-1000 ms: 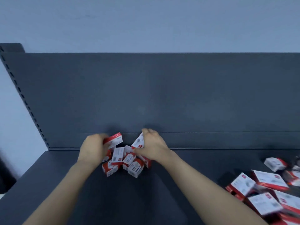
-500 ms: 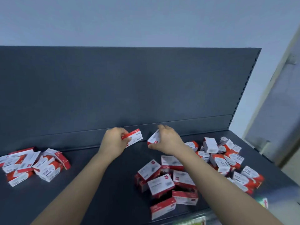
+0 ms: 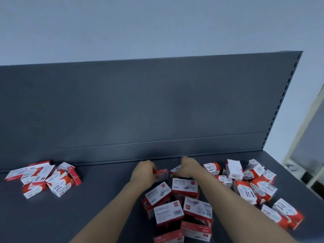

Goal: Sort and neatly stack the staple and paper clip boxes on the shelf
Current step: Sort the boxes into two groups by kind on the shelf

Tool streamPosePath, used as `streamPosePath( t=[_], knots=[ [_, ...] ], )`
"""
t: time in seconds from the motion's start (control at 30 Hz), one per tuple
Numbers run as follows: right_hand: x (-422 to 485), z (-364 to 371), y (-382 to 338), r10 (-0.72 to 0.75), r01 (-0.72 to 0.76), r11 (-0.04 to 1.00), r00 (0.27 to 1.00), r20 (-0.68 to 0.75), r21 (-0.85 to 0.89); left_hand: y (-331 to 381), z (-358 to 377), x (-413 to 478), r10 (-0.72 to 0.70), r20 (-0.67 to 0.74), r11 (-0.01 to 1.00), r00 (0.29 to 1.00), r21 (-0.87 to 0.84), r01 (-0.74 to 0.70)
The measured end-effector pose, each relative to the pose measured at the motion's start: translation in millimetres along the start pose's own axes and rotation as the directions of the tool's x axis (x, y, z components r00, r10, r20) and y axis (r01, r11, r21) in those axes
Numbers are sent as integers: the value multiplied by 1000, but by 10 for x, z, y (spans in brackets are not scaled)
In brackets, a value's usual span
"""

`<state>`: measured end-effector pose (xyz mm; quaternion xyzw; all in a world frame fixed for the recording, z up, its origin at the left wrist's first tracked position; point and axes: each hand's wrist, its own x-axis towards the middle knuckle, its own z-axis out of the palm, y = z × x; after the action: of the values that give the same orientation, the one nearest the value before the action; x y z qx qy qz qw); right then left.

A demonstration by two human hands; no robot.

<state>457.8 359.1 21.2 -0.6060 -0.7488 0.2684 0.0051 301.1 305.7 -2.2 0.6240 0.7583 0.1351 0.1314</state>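
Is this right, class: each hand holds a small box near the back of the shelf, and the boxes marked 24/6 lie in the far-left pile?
Not quite. In the head view the 24/6 boxes lie in the middle, beneath the forearms. The left hand and right hand each hold a box near the back of the shelf.

Three box piles [image 3: 43, 178] [image 3: 177, 204] [image 3: 252, 183]; two hands [image 3: 144, 171] [image 3: 188, 168].
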Motion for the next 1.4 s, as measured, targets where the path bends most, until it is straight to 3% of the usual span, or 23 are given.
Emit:
streamPosePath(
  t=[0.17,0.27,0.37,0.53,0.83,1.17,1.4],
  knots=[
    [79,53,40,8,-7,1000,998,62,-29,-8,-2,-77,2,57,1000,998,-6,-2],
    [101,27,13,-25,27,993,999,19,-112,-7,-50,-131,10,63,999,998,-41,-8],
    [95,10,-139,-107,90,985,988,-108,-148,-47,-147,-212,-11,-18,1000,1000,-20,10],
    [-33,28,-645,-349,308,933,899,-265,-186,-289,-388,-382,-31,-235,997,971,66,48],
    [-226,516,-1757,-538,506,840,823,-183,-196,-1268,-811,-648,-174,-350,984,920,-33,173],
    [-196,1308,-3068,-587,559,802,803,-105,-209,-2828,-1304,-850,-349,-305,937,886,-96,336],
    [-147,1644,-3358,-532,498,824,844,-67,-269,-3230,-1352,-793,-324,-256,946,911,-107,306]
  ],
)
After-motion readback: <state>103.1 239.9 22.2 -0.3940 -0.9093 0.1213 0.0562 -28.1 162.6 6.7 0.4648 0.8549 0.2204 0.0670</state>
